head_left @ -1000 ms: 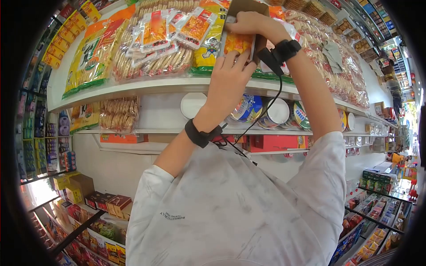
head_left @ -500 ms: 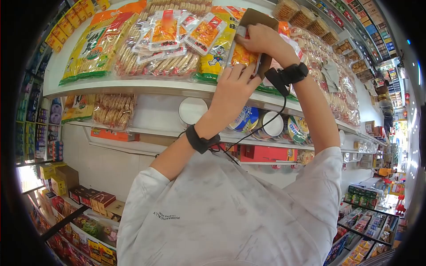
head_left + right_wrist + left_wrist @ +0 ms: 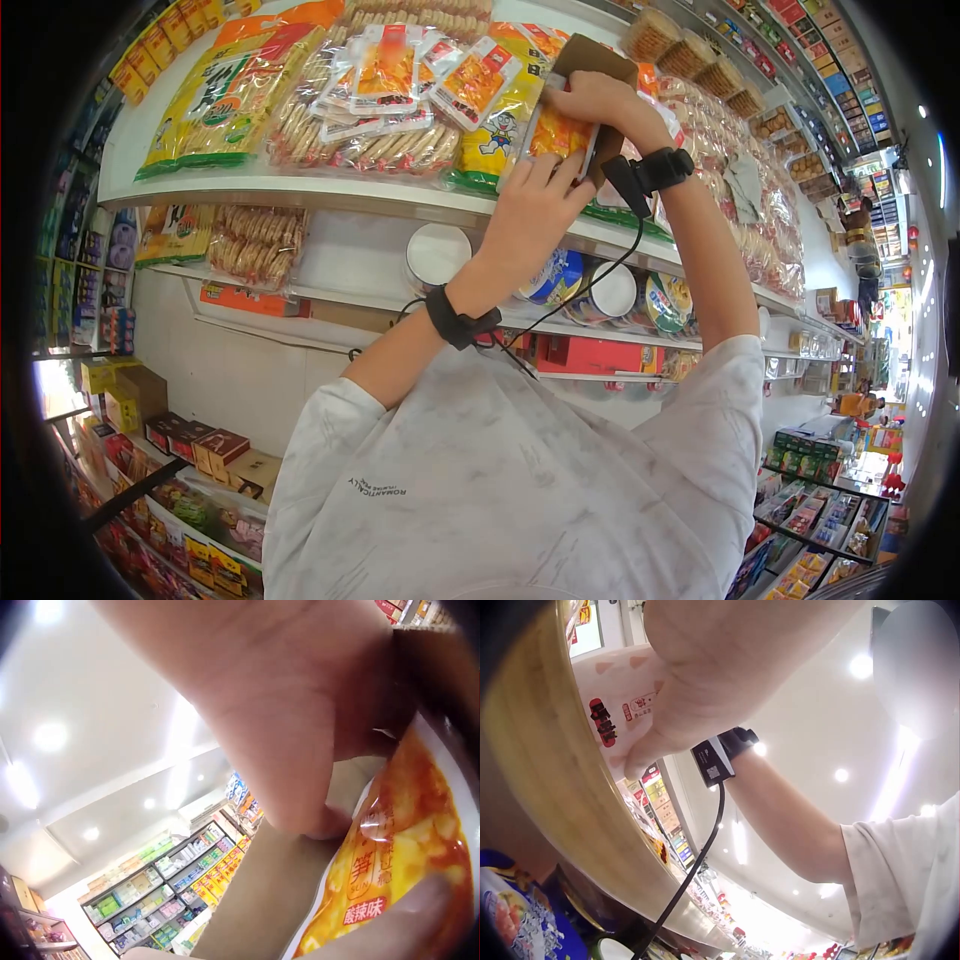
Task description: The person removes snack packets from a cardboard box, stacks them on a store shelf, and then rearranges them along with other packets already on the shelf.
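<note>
A cardboard box (image 3: 600, 55) stands tilted on the upper shelf, its brown inside facing up. Within it lies an orange snack packet (image 3: 397, 855) with a white edge. My right hand (image 3: 612, 105) reaches in over the box's far end and grips the packet's upper part; the thumb shows at the packet's edge in the right wrist view, while the other fingers are mostly hidden. At the near end, my left hand (image 3: 528, 220) holds the box, its fingers over the rim against the packet. The left wrist view shows the box's pale printed outside (image 3: 615, 705) beside the thumb.
Left of the box, loose orange packets (image 3: 390, 75) lie on bagged round biscuits (image 3: 300, 125). More bagged biscuits (image 3: 750, 190) fill the right. The shelf edge (image 3: 330, 195) runs below my hands, above round tubs (image 3: 612, 290). A black cable (image 3: 600, 275) hangs between my wrists.
The head view has shifted, moving the shelf scene and box slightly right and down in the picture. The right hand has dipped a little over the box; the left keeps its place at the near end.
</note>
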A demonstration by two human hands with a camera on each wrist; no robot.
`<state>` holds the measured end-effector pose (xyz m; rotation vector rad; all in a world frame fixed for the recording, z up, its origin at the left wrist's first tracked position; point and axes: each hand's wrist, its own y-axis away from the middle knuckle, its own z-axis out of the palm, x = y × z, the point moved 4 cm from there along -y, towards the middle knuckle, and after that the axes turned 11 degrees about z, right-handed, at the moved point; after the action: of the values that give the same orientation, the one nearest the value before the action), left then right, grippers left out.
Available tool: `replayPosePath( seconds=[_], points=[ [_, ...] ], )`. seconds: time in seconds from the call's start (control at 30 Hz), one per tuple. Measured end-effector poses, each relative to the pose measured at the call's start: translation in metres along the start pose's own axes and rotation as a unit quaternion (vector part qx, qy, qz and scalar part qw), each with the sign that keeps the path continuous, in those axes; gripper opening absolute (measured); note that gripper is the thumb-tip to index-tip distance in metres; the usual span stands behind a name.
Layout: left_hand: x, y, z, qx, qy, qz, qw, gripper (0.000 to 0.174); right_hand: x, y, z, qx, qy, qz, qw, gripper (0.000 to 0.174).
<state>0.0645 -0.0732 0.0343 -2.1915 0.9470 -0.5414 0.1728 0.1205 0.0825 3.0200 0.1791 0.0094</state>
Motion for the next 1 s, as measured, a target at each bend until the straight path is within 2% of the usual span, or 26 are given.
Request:
replayPosePath(
  seconds=[0.03, 0.13, 0.23, 0.5, 0.6, 0.7, 0.8, 0.9, 1.0],
  points=[
    [-0.001, 0.0, -0.001, -0.001, 0.0, 0.001, 1.0, 0.036, -0.003, 0.003, -0.001, -0.011, 0.015, 0.002, 1.0, 0.07],
    [-0.001, 0.0, -0.001, -0.002, 0.003, 0.001, 1.0, 0.036, -0.002, 0.004, 0.003, 0.063, 0.049, -0.011, 0.997, 0.073],
    [0.0, 0.002, 0.001, -0.002, 0.004, 0.002, 1.0, 0.037, -0.001, 0.007, 0.0, 0.021, 0.04, -0.028, 0.999, 0.075],
    [0.002, 0.002, 0.004, 0.0, -0.001, 0.007, 1.0, 0.037, -0.003, 0.007, 0.014, 0.183, 0.048, -0.076, 0.979, 0.077],
    [0.002, 0.001, 0.005, 0.017, -0.002, 0.009, 1.0, 0.038, -0.005, 0.013, 0.003, 0.067, 0.022, -0.039, 0.997, 0.078],
    [0.001, 0.0, 0.005, 0.016, -0.014, 0.006, 1.0, 0.04, -0.011, 0.025, -0.009, 0.033, 0.022, -0.01, 0.999, 0.079],
    [0.002, 0.0, 0.004, 0.009, -0.019, 0.013, 1.0, 0.041, -0.005, 0.021, 0.0, 0.054, -0.009, -0.025, 0.998, 0.079],
    [0.002, 0.002, 0.004, 0.011, -0.014, 0.013, 1.0, 0.041, 0.003, 0.012, -0.002, 0.0, -0.037, -0.048, 0.998, 0.08],
    [0.005, 0.002, -0.001, 0.006, -0.01, 0.014, 1.0, 0.035, 0.006, 0.018, -0.015, -0.016, -0.095, -0.088, 0.991, 0.081]
  ],
)
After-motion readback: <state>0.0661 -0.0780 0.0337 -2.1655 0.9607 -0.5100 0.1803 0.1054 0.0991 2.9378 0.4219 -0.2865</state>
